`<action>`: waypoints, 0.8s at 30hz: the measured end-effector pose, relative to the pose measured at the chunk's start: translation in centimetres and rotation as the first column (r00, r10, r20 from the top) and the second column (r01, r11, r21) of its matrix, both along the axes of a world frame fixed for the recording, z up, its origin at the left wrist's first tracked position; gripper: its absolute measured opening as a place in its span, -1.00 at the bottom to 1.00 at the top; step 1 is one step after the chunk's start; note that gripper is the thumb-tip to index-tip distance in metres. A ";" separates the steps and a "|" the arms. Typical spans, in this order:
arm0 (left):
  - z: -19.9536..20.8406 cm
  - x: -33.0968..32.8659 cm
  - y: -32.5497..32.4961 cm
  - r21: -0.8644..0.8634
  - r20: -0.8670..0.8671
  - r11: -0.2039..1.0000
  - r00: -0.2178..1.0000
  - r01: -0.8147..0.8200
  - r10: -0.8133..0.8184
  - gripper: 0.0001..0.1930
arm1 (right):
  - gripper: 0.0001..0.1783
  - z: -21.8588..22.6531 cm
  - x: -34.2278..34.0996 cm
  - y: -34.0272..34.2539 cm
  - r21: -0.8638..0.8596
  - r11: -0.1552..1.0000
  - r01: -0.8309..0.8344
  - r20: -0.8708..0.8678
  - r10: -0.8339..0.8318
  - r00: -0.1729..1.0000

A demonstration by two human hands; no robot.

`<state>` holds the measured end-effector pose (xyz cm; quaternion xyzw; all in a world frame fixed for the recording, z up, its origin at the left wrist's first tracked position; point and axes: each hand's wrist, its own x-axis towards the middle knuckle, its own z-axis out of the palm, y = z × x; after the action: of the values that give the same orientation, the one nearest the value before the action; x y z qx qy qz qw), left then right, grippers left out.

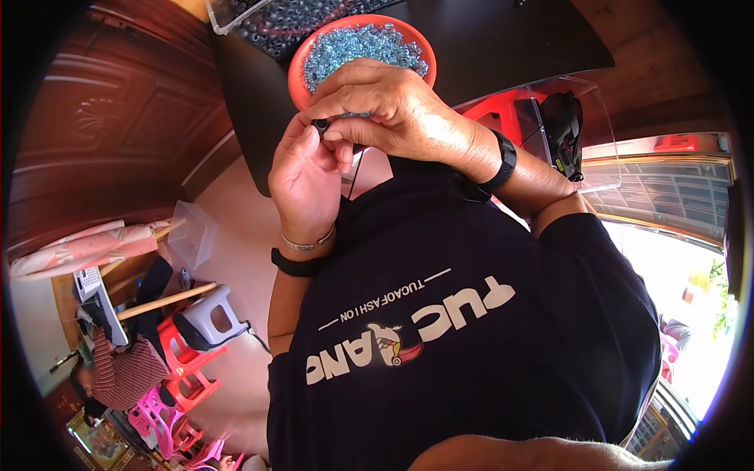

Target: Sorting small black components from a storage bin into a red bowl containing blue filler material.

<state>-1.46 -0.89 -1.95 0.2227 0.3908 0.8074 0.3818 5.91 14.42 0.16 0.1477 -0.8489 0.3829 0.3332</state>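
Both my hands meet over the near edge of a black table point(503, 47). My left hand point(305, 180) is palm up, its thumb and fingertips closed at a small black ring-like piece point(320, 124). From the other side, my right hand point(385, 102) bends over it, thumb and forefinger pinched close against the same piece. Fingers cover most of it, so its full shape is hidden. Just beyond my hands stands an orange-red bowl point(295, 80) filled with small, shiny, clear blue pieces point(361, 49); my right hand overlaps its near side in the picture.
Behind the bowl at the left is a clear box point(222, 28) of black ring-shaped pieces point(275, 31). At the right, a clear container point(605, 157) sits beside a black item point(561, 129). Lower left are red stools point(177, 345), a grey stool point(216, 318) and a person in stripes point(129, 373).
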 end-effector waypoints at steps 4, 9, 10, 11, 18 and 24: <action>-0.3 0.1 0.1 0.038 0.056 0.999 0.998 0.025 -0.027 -0.68 | -0.69 0.0 0.1 0.0 -0.061 0.998 -0.024 0.013 0.024 1.000; -0.6 0.0 0.2 0.059 0.074 0.997 0.996 0.042 -0.046 -0.70 | -0.70 -0.1 -0.1 0.2 -0.096 0.994 -0.041 0.040 0.045 0.998; -0.7 0.0 0.1 0.062 0.085 0.997 0.995 0.055 -0.060 -0.70 | -0.72 -0.2 -0.2 0.2 -0.074 0.996 -0.052 0.025 0.054 0.998; -0.9 0.0 0.0 0.067 0.096 0.995 0.993 0.068 -0.075 -0.70 | -0.73 -0.2 -0.2 0.3 -0.051 0.997 -0.062 0.010 0.063 0.998; -2.4 -1.2 -1.1 0.113 0.142 0.991 0.985 0.077 -0.093 -0.77 | -0.82 0.5 -0.3 3.9 0.151 0.986 0.076 0.201 -0.106 0.974; -3.1 -1.9 -1.3 0.123 0.180 0.991 0.982 0.043 -0.065 -0.80 | -0.80 0.4 0.0 6.6 0.537 0.840 0.078 0.359 -0.311 0.880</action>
<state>-3.33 -2.21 -5.06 0.1803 0.2992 0.8354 0.4243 5.94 21.06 0.59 0.0520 -0.9820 0.1324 0.1239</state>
